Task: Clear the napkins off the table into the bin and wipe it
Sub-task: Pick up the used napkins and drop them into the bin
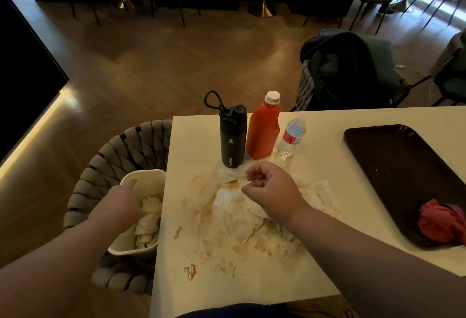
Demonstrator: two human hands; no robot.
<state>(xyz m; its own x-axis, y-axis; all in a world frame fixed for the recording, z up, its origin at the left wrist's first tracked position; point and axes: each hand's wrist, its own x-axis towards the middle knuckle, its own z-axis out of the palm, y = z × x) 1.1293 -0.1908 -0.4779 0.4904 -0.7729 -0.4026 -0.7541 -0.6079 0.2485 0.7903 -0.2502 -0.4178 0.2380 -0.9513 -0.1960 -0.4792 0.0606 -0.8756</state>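
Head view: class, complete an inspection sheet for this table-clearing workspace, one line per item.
Surface: white table, brown spill stains across it.
Job's things: crumpled white napkins heaped on the stains; more in cream plastic bin; red cloth on dark brown tray.
Clutter: black flask, orange bottle with white cap, clear water bottle, standing together.
Grippers: left hand over bin, fingers extended; right hand grips the napkin heap.
Cables: nothing seen.
Surroundings: bin sits on grey woven chair; wooden floor; dark jacket draped on another chair.
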